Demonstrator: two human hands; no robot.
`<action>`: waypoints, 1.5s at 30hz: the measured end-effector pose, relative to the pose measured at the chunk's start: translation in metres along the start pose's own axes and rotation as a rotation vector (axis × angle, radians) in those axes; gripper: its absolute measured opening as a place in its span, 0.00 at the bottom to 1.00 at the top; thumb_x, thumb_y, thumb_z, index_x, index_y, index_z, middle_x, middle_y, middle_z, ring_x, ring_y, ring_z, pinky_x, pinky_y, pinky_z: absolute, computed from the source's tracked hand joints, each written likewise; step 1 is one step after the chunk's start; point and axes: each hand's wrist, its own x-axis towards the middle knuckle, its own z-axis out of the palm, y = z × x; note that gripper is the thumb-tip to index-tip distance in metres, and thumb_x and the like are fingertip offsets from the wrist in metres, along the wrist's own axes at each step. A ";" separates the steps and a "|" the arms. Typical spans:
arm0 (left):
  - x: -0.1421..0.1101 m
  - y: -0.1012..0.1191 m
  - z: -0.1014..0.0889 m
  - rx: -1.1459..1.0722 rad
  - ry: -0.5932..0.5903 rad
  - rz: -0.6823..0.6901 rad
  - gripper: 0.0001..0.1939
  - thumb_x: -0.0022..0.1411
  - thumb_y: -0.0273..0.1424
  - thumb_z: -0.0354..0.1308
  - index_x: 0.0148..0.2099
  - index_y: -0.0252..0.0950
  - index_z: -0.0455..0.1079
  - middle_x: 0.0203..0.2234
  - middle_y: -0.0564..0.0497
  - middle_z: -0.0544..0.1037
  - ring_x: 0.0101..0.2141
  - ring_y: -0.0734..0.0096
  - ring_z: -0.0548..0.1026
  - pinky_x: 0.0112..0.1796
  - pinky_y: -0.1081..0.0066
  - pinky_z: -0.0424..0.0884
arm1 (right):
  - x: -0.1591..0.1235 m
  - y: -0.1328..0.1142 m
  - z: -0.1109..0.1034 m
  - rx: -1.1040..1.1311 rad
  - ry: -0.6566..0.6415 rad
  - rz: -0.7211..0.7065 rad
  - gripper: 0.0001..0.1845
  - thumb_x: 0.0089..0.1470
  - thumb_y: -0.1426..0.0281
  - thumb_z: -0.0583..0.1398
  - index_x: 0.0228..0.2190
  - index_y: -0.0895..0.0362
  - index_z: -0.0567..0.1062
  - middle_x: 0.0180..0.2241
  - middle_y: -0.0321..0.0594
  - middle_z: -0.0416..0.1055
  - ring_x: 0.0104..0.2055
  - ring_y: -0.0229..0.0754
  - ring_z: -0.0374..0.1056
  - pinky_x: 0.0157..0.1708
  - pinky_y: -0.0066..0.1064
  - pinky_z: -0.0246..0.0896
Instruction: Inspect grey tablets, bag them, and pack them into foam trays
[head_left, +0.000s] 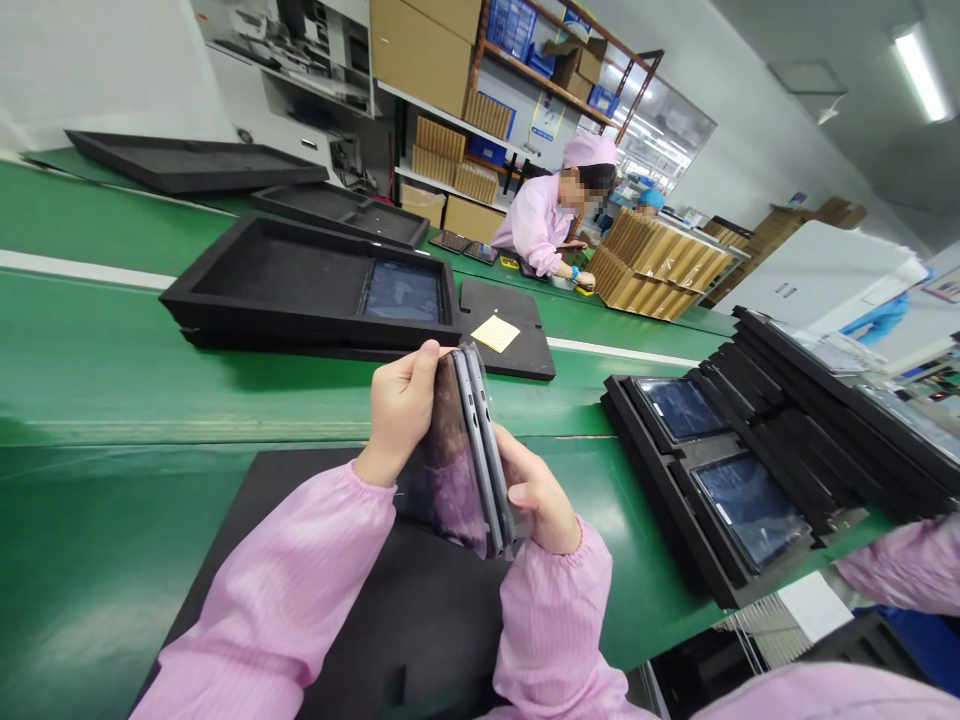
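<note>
My left hand (401,405) and my right hand (536,495) hold two thin grey tablets (472,450) pressed together and standing on edge, above a black foam mat (360,610). The left fingers wrap the top corner and the glossy screen faces left. The right hand grips the lower edge from the right. Both sleeves are pink.
A black foam tray (300,290) with one tablet lies ahead on the green conveyor belt (97,340). Stacked black trays (750,460) holding tablets sit at right. A small foam pad with a yellow note (496,333) lies behind. A person in pink (551,215) works beside cardboard boxes farther back.
</note>
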 end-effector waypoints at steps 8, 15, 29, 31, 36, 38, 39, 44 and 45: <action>-0.001 0.000 0.001 0.009 0.001 0.009 0.26 0.60 0.51 0.53 0.26 0.36 0.79 0.21 0.49 0.81 0.27 0.64 0.80 0.27 0.71 0.74 | -0.005 -0.004 0.002 0.065 0.011 0.038 0.46 0.37 0.63 0.55 0.62 0.54 0.69 0.49 0.42 0.72 0.44 0.52 0.69 0.50 0.43 0.65; -0.001 0.001 0.001 0.006 0.007 0.009 0.26 0.60 0.51 0.53 0.26 0.36 0.80 0.20 0.50 0.81 0.27 0.64 0.80 0.27 0.72 0.74 | -0.004 -0.005 0.004 0.098 0.034 0.009 0.43 0.36 0.64 0.55 0.58 0.54 0.73 0.50 0.41 0.73 0.42 0.50 0.69 0.45 0.40 0.66; -0.007 0.005 0.002 0.027 -0.064 0.010 0.24 0.64 0.47 0.52 0.28 0.38 0.80 0.25 0.48 0.83 0.31 0.63 0.81 0.34 0.70 0.77 | -0.009 -0.014 0.003 -0.119 0.028 0.013 0.42 0.47 0.52 0.57 0.61 0.55 0.66 0.54 0.46 0.73 0.58 0.57 0.67 0.54 0.44 0.66; -0.012 0.005 0.004 0.039 -0.105 0.037 0.23 0.66 0.45 0.51 0.30 0.38 0.80 0.28 0.48 0.84 0.32 0.63 0.81 0.36 0.69 0.78 | -0.015 -0.022 0.008 -0.232 0.077 -0.019 0.37 0.51 0.53 0.60 0.60 0.53 0.66 0.50 0.46 0.75 0.59 0.57 0.66 0.57 0.44 0.64; -0.030 -0.032 -0.003 0.065 0.103 0.095 0.16 0.64 0.40 0.53 0.44 0.40 0.79 0.47 0.46 0.82 0.52 0.60 0.77 0.56 0.62 0.71 | -0.031 -0.038 0.019 -0.669 0.175 0.041 0.17 0.52 0.64 0.60 0.44 0.54 0.72 0.33 0.41 0.75 0.45 0.54 0.72 0.45 0.41 0.69; -0.036 -0.060 -0.012 0.071 0.245 -0.158 0.15 0.60 0.39 0.57 0.46 0.40 0.77 0.54 0.43 0.78 0.58 0.57 0.72 0.61 0.60 0.65 | -0.034 -0.041 0.021 -0.771 0.205 0.049 0.11 0.52 0.64 0.58 0.38 0.54 0.71 0.30 0.39 0.73 0.35 0.49 0.71 0.37 0.39 0.69; -0.037 -0.073 -0.017 0.052 0.262 -0.358 0.14 0.60 0.40 0.58 0.43 0.39 0.77 0.52 0.42 0.79 0.57 0.55 0.73 0.60 0.58 0.67 | -0.035 -0.042 0.022 -0.792 0.210 0.037 0.10 0.52 0.64 0.57 0.37 0.54 0.71 0.30 0.39 0.73 0.32 0.48 0.70 0.35 0.38 0.68; -0.032 -0.098 -0.031 -0.141 0.077 -0.738 0.22 0.55 0.53 0.60 0.25 0.40 0.72 0.27 0.44 0.82 0.37 0.53 0.80 0.40 0.58 0.78 | -0.042 -0.045 0.043 -0.737 0.098 0.004 0.21 0.50 0.65 0.60 0.47 0.51 0.72 0.35 0.39 0.78 0.33 0.50 0.75 0.34 0.37 0.69; -0.028 -0.095 -0.031 -0.167 0.077 -0.695 0.23 0.54 0.56 0.60 0.25 0.40 0.71 0.25 0.45 0.81 0.35 0.54 0.80 0.39 0.59 0.78 | -0.044 -0.045 0.047 -0.772 0.081 0.036 0.24 0.48 0.64 0.61 0.49 0.51 0.71 0.34 0.39 0.78 0.32 0.52 0.75 0.32 0.37 0.69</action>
